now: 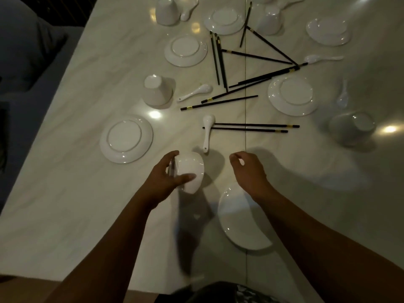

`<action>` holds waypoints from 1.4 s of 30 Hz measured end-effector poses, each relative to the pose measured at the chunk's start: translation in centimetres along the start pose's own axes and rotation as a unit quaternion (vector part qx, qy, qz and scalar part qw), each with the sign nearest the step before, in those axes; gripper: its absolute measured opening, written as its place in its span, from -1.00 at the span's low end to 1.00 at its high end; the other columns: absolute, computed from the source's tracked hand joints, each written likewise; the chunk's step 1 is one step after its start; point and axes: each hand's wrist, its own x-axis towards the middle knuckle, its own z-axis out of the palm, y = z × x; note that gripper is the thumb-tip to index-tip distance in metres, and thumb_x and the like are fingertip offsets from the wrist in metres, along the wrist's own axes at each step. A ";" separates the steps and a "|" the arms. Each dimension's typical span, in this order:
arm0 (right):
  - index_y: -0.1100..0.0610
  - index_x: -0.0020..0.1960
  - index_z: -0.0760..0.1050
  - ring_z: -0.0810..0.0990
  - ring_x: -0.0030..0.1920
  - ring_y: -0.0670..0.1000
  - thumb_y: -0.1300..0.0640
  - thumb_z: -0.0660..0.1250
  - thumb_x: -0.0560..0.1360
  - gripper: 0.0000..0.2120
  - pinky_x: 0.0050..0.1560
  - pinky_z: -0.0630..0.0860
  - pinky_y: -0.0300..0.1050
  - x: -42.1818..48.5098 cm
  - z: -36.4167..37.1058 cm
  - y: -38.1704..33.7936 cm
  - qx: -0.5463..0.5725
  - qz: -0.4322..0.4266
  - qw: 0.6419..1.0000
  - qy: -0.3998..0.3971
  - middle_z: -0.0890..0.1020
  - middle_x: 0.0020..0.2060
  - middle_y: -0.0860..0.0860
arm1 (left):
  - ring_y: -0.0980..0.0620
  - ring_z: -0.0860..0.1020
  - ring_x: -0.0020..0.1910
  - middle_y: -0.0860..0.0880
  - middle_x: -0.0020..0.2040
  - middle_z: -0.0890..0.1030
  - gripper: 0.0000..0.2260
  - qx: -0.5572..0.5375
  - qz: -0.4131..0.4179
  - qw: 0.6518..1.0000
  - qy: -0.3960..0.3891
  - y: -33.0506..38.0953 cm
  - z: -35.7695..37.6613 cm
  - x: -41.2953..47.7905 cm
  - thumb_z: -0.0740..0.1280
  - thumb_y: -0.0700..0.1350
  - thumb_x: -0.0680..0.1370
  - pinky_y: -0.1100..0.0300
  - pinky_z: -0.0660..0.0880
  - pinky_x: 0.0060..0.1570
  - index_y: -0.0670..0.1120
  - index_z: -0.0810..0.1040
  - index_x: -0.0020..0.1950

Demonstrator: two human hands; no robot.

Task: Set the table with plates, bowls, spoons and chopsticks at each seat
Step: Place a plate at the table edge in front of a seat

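Under dim light, pale marble table (65,204), glossy, dotted with lamp glare, split by a thin dark seam just right of the grip. Left hand (166,178) grasping a white bowl (191,171), thumb across its side, fingers behind; bowl tilted, whether touching the table cannot tell. Right hand (249,169) just right of the bowl, loosely curled, holding nothing, wrist over the rim of the near plate (240,226). Directly beyond the bowl, a spoon (207,132) lying across the tips of a chopstick pair (251,127). Left of the grip, an upside-down plate (126,138). Farther beyond, loose black chopsticks (240,71) crossed in a heap at mid-table, with another spoon (194,92) beside an inverted bowl (157,90). Beyond-right, more plates (293,96), a blurred bowl (352,127) and a spoon (323,59); at the far edge, further plates (185,50) and bowls (167,10). Off the table's left edge, dark upholstered seating (28,47); at the near edge, patterned dark clothing (229,294).
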 end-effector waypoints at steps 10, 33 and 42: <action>-0.11 0.21 0.50 0.51 0.21 0.20 -0.35 0.05 0.50 -0.52 0.10 0.53 0.30 -2.6 1.0 -3.3 0.391 0.200 0.872 -0.219 0.54 0.20 0.04 | -0.28 0.48 0.27 -0.22 0.36 0.42 -0.42 -0.327 -0.122 0.896 -0.276 -0.1 0.4 -0.2 0.45 0.07 0.39 -0.09 0.58 0.04 -0.01 0.41 0.37; 0.02 0.29 0.39 0.52 0.08 0.11 -0.28 0.02 0.56 -0.51 -0.04 0.52 0.02 -1.5 1.3 -2.2 0.265 0.201 0.931 -0.151 0.51 0.14 0.09 | -0.16 0.62 0.02 -0.14 0.07 0.61 -0.83 -0.126 -0.093 0.981 -0.112 -0.4 2.1 2.2 0.18 -0.13 0.62 0.04 0.61 -0.07 -0.01 0.50 0.16; 0.12 -0.01 0.54 0.52 -0.12 -0.02 -0.03 0.24 0.55 -0.77 -0.03 0.44 -0.10 6.2 0.5 -4.2 -0.051 -0.027 0.997 -0.056 0.56 -0.16 -0.02 | -0.26 0.06 0.50 -0.12 0.54 0.06 -0.54 0.443 0.070 0.894 0.008 -2.4 -1.2 6.7 0.19 0.05 0.59 -0.18 0.13 0.42 0.11 0.18 0.48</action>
